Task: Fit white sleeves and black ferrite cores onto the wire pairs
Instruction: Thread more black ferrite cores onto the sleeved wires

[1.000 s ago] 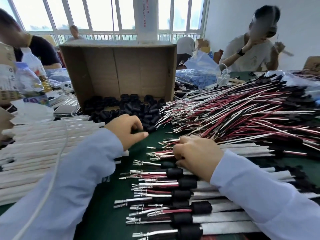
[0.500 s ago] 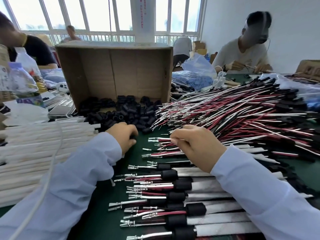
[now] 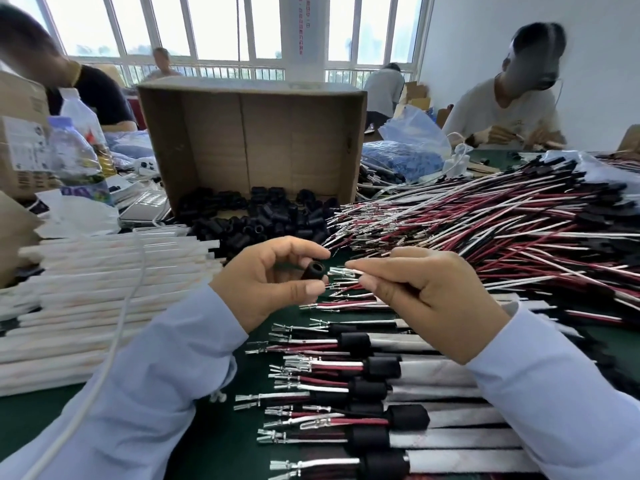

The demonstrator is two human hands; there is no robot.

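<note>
Left hand (image 3: 273,282) pinches a black ferrite core (image 3: 314,270); my right hand (image 3: 426,299) pinches a wire pair (image 3: 341,271), its terminals just beside the core's hole.

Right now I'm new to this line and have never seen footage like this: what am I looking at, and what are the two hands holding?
There is no machine here: a person works with bare hands, and the single picture comes from a camera worn on their head, looking down at a green table. The left hand pinches a small black core. The right hand pinches a wire pair near its metal tips, aimed at the core's hole but not yet in it. On the table lie a cardboard box spilling loose cores, a stack of white sleeves on the left, a heap of red, white and black wires on the right, and nearest the camera a row of finished pieces already wearing sleeve and core.
</note>
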